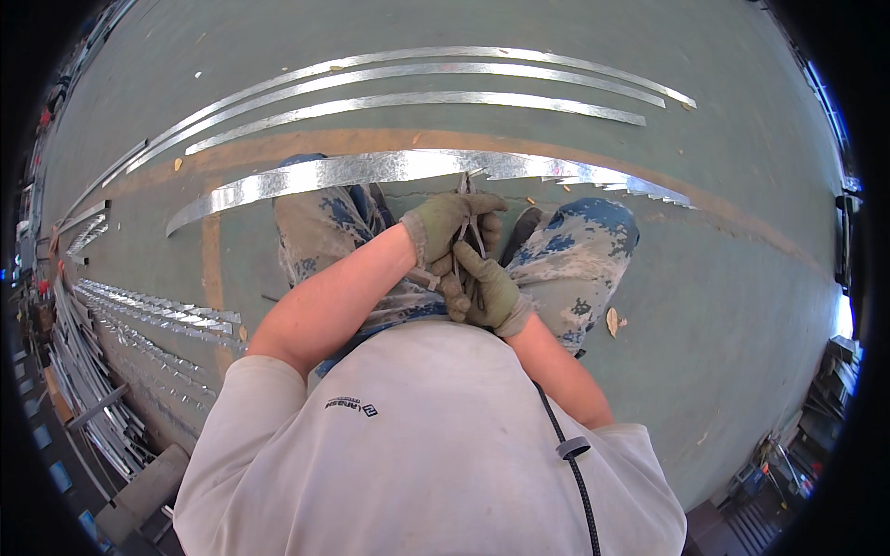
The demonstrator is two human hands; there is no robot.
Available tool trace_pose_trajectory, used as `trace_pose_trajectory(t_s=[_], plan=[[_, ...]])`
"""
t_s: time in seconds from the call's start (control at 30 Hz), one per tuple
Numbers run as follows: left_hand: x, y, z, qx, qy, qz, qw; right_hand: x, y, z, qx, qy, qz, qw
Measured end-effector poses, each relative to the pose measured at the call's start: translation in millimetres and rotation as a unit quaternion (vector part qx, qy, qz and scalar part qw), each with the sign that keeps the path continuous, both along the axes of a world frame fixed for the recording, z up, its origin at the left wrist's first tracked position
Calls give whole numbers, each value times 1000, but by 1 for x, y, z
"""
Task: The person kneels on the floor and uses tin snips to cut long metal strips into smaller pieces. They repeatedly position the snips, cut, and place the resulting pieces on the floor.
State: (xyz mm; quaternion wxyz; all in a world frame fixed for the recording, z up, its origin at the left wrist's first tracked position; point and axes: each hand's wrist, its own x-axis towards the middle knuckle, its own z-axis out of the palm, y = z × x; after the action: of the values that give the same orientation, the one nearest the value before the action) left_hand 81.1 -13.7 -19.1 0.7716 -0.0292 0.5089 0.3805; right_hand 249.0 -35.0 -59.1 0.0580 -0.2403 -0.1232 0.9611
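A long shiny metal strip (371, 167) lies crosswise in front of my knees. Its right stretch has a row of notched tabs along the near edge. Against that edge, near the middle, stand the jaws of metal snips (466, 184), with the handles pointing back toward me. My left hand (447, 225), in a grey-green work glove, is closed around the upper part of the snips just short of the strip. Closer to my body, my gloved right hand (493, 292) is wrapped around the lower handles. Parts of the snips are hidden by the gloves.
Beyond lie several plain metal strips (436, 100) on the green floor (714, 306). Notched strips (158, 306) rest at the left, near a heap of long metal pieces (93, 380). My camouflage-trousered knees (579, 269) flank the snips. A dry leaf (613, 322) lies at the right.
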Motion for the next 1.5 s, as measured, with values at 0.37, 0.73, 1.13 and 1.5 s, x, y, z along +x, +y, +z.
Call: trace_pose_trajectory(t_s=[0.37, 0.73, 1.13, 1.5], plan=[[3, -4, -4, 47, 3, 38, 998, 1, 4, -5, 10, -12, 19, 1000], [8, 0, -2, 61, -61, 56, 995, 1, 5, 1, -53, 26, 23, 998], [18, 25, -68, 268, 605, -524, 536, 12, 0, -26, -147, -28, 16, 989], [-13, -22, -22, 211, 87, 112, 967, 14, 13, -26, -22, 25, 41, 999]])
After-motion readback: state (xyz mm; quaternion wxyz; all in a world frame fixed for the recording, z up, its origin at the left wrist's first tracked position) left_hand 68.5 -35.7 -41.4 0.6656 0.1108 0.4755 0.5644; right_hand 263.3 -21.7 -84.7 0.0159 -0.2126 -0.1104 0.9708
